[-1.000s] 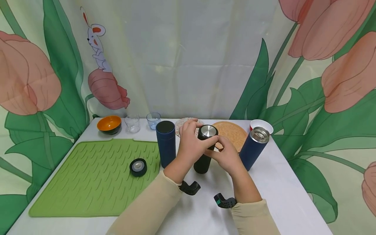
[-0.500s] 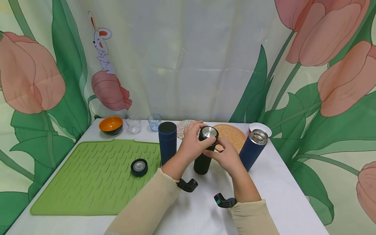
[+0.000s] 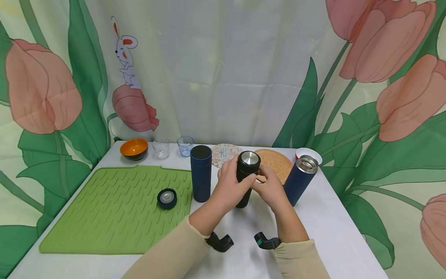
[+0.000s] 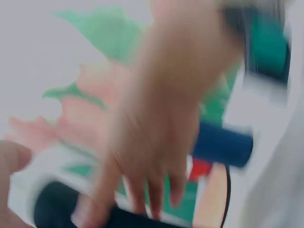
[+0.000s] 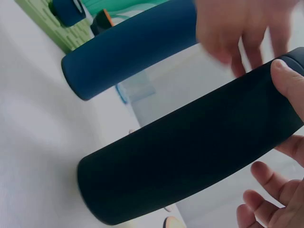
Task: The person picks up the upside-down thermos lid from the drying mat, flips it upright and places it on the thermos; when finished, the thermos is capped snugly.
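A black thermos [image 3: 248, 166] with a shiny metal disc on its cap stands on the table in the head view. My right hand [image 3: 273, 190] holds it near the top, the thumb on its near side in the right wrist view and the fingers on the other. On the thermos's left side is my left hand [image 3: 228, 190], fingers loose and blurred close to the bottle in the right wrist view. A capped navy thermos [image 3: 201, 174] stands to the left. To the right, a navy thermos without a cap [image 3: 300, 180] shows its metal mouth.
A black screw cap [image 3: 167, 198] lies upturned on the green drying mat [image 3: 104, 217]. Along the back stand an orange bowl [image 3: 134, 148], a clear glass [image 3: 161, 148], a bluish glass [image 3: 185, 146] and a white-and-red bowl [image 3: 310, 153]. A patterned round mat [image 3: 223, 154] and a round wooden board [image 3: 275, 162] lie behind the black thermos.
My left hand has come down from the cap to the side of the black thermos. My right hand keeps its grip. The head view has shifted slightly.
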### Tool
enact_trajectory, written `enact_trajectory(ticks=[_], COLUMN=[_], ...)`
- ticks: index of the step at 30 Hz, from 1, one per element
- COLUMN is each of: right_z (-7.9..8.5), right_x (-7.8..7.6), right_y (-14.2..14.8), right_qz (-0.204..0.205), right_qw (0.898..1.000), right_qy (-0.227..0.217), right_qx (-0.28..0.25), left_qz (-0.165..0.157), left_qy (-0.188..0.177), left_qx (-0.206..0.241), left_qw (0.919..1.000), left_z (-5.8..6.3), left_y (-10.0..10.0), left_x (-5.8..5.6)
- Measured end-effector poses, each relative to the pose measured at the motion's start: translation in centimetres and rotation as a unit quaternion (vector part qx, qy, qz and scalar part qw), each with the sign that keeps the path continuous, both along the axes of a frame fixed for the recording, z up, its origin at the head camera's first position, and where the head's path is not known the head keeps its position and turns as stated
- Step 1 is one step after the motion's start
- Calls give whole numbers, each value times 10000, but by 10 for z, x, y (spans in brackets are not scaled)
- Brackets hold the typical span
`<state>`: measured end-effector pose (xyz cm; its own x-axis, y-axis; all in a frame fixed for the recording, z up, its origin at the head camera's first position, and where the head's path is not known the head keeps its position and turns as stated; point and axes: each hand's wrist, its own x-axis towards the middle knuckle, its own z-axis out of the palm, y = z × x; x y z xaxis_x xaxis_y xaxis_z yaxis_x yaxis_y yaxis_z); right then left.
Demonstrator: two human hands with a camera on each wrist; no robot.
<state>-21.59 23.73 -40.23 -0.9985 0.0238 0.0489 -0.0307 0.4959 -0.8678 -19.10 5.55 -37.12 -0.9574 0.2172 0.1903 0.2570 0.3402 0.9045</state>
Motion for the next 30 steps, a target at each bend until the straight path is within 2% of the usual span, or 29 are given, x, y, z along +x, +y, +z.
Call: enact_trajectory(ticks=[3,5,7,9,13,21,25,30], right_z=[1,3,5,5,4,-2,-7,-7], right_x=[0,0,0,0,0,3,4,4], right_y=[1,2,4,5,5,-2,-9,-20], right_qz=[35,39,3,-42,-120,-199,-148,-62], right_qw=[10000,9999,9998,9996,9988,9980,9965,9952], right_qy=[15,73,131,144,139,119,166,361], right_qx=[-54,-85,-160,-250,-455,-585,-808,-912], left_qz=[-130,-194,-206,-162,50,358,457,666], left_qy=[29,133,235,302,223,59,-73,-53], left_qx=[-710,-1251,-1639,-1826,-1896,-1713,-1549,-1595], left_qw=[9974,9919,9860,9826,9816,9846,9868,9849], left_z=[7,11,12,11,2,-20,-26,-30], left_y=[-11,-19,-26,-32,-40,-36,-32,-33], left_x=[31,47,56,61,61,48,42,42])
